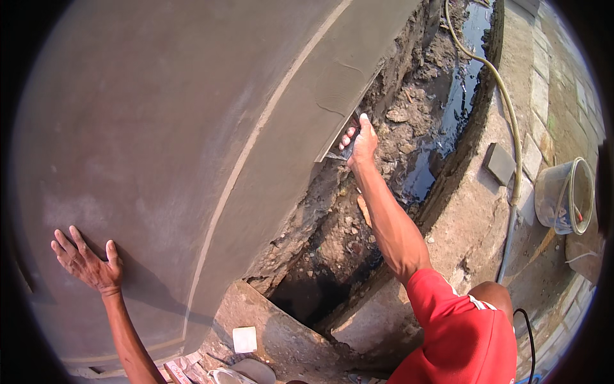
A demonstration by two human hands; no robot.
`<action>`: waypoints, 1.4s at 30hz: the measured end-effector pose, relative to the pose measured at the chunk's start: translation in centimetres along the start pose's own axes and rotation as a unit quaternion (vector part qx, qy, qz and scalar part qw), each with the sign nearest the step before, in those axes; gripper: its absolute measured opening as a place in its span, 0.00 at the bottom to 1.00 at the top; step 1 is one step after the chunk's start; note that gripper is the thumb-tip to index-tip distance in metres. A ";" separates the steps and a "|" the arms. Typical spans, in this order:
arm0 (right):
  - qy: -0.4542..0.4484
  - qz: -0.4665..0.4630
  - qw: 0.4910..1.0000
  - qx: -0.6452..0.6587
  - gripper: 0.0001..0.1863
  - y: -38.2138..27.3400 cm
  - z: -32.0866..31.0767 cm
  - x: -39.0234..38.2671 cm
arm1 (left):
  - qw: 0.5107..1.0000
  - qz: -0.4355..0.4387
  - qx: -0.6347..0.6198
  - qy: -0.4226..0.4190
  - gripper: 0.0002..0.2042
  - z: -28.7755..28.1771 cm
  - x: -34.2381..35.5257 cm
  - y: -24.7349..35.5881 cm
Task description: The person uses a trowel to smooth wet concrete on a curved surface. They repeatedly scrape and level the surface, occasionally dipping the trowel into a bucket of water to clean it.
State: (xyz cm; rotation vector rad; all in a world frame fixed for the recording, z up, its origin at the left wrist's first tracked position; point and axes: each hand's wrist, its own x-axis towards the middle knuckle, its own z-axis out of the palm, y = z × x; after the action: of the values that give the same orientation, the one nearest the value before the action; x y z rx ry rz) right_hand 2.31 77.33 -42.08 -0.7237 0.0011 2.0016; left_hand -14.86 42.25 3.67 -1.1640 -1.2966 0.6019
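Note:
A grey plastered wall (pixel 147 128) with a pale curved stripe fills the left side of the head view. My left hand (pixel 86 259) rests on it at lower left, fingers spread, holding nothing. My right arm reaches up the middle, and my right hand (pixel 358 137) grips a metal trowel (pixel 336 150), its long blade lying along the lower edge of the fresh plaster band beside the trench. The trowel's handle is mostly hidden behind my fingers.
A rubble trench (pixel 409 109) with dark water runs below the wall. A concrete ledge (pixel 473 205) borders it, with a grey block (pixel 499 165), a hose (pixel 504 96) and a plastic bucket (pixel 550 198). A white square piece (pixel 244 339) and containers (pixel 251 370) lie at bottom.

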 end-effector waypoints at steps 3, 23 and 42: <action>-0.005 -0.022 0.999 -0.023 0.15 -0.2 1.5 -0.6 | 1.000 -0.006 0.010 -0.004 0.38 0.0 -0.1 0.0; -0.119 -0.091 0.987 -0.055 0.15 -2.1 0.9 -4.5 | 1.000 -0.011 -0.004 -0.002 0.38 0.0 -0.1 0.1; -0.145 -0.222 0.930 -0.255 0.15 -3.3 6.1 -1.2 | 1.000 -0.017 0.005 -0.005 0.38 0.0 -0.3 0.1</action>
State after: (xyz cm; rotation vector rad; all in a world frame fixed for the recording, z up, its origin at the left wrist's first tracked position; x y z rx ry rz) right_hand 2.39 79.94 -35.51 -0.6639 -0.8149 1.6510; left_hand -14.93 42.05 3.46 -1.1298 -1.3195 0.5888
